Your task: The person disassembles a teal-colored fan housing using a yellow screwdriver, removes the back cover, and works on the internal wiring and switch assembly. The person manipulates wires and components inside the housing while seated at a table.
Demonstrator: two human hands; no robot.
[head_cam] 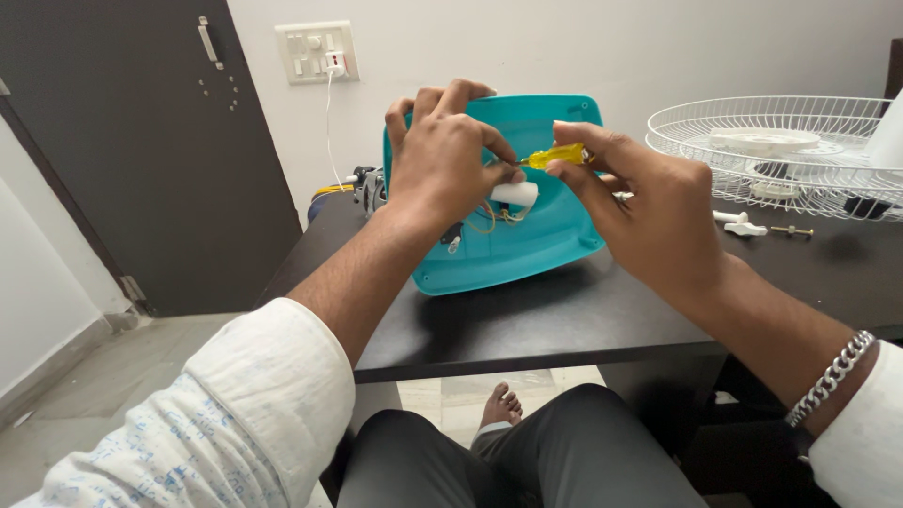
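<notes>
I observed both hands working inside a teal plastic housing [527, 240] that stood tilted on its edge on the dark table [564, 320]. The left hand [442, 155] was curled over the housing's upper rim, its fingers closed around a small part at the shaft end of the tool; I could not tell exactly what that part was, since the fingers covered it. The right hand [649, 202] pinched a yellow-handled screwdriver [555, 155] between thumb and fingertips, the handle lying almost level and the tip pointing toward the left hand. Directly below the left hand's fingers sat a white cylindrical component [514, 194], and thin wires [489, 221] looped beneath it inside the housing. I judged the step in hand to be the turning of a fastener close beside that white component, with the left hand steadying the work point. The next move would call for keeping the tip seated squarely and the housing braced against tipping, with the wires held clear of the shaft. Beyond the right hand, a white wire fan guard [781, 155] lay flat on the table, with a loose white knob [743, 226] and a small bolt [793, 230] just in front of it. Beyond the left hand, a wall switch plate [315, 52] carried a plugged-in white cable.
</notes>
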